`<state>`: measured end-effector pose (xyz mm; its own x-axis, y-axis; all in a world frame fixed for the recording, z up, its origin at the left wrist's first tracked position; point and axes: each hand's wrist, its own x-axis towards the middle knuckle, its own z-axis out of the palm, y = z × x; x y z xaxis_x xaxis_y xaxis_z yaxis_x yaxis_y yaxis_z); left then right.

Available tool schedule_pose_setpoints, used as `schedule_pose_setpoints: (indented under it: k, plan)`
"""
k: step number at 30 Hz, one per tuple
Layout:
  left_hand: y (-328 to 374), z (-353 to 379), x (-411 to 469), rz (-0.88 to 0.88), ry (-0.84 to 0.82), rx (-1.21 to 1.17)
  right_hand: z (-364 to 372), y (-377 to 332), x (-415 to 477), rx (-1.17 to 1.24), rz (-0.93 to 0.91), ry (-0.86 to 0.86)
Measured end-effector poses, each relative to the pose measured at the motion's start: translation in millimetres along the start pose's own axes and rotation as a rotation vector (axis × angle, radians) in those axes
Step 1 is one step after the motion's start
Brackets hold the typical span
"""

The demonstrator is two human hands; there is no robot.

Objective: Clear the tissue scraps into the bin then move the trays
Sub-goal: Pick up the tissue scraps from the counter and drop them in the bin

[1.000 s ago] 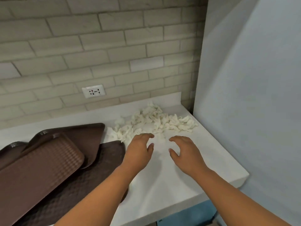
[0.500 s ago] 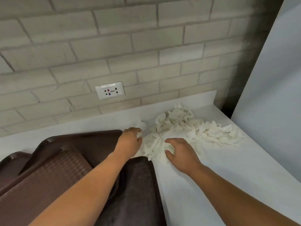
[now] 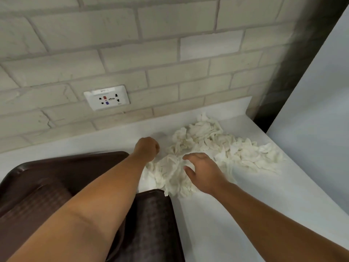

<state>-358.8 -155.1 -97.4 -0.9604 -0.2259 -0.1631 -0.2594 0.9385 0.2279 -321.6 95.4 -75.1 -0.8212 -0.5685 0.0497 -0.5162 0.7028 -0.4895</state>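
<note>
The left hand (image 3: 147, 149) is curled into a fist at the left edge of a heap of crumpled white tissue scraps (image 3: 211, 146). Its fingers are tucked under and hidden, so I cannot tell whether it grips any tissue. The right hand (image 3: 204, 173) lies over the near part of the heap with its fingers spread and loosely curved and the thumb apart. It rests on the tissue without closing on it.

The heap sits on the white worktop (image 3: 245, 208) and spreads from between the hands toward the back right corner. Its near edge touches the rim of a dark brown textured plastic tray (image 3: 153, 220) that lies under the left forearm. More brown trays (image 3: 62, 169) of the same kind overlap it on the left, tilted on one another.

Behind the worktop stands a pale brick wall (image 3: 170, 53) with a white socket plate (image 3: 106, 98) set in it, above and left of the left hand. A plain pale grey panel (image 3: 317, 120) closes off the right side, next to the worktop's edge.
</note>
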Motion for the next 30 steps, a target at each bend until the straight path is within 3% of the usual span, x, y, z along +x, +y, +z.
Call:
schedule_pose_setpoints:
  k: [6, 9, 14, 21, 25, 30]
  plan:
    - [-7, -11, -20, -0.036, 0.196, -0.362, 8, -22, 40, -0.038, -0.072, -0.044]
    - [-16, -35, -37, -0.056, 0.352, -0.513, 21, -44, 53, -0.057, -0.149, -0.109]
    - [-45, -62, -80, -0.128, 0.473, -0.73, 48, -91, 60, -0.187, -0.284, -0.245]
    - [-69, -72, -136, -0.239, 0.506, -0.941, 81, -108, 63, -0.574, -0.135, -0.358]
    - [-68, -72, -154, -0.263, 0.493, -0.967, 80, -102, 61, -0.475, -0.147, -0.279]
    - [-65, -68, -166, -0.26, 0.466, -0.951, 77, -107, 61, -0.47, -0.152, -0.32]
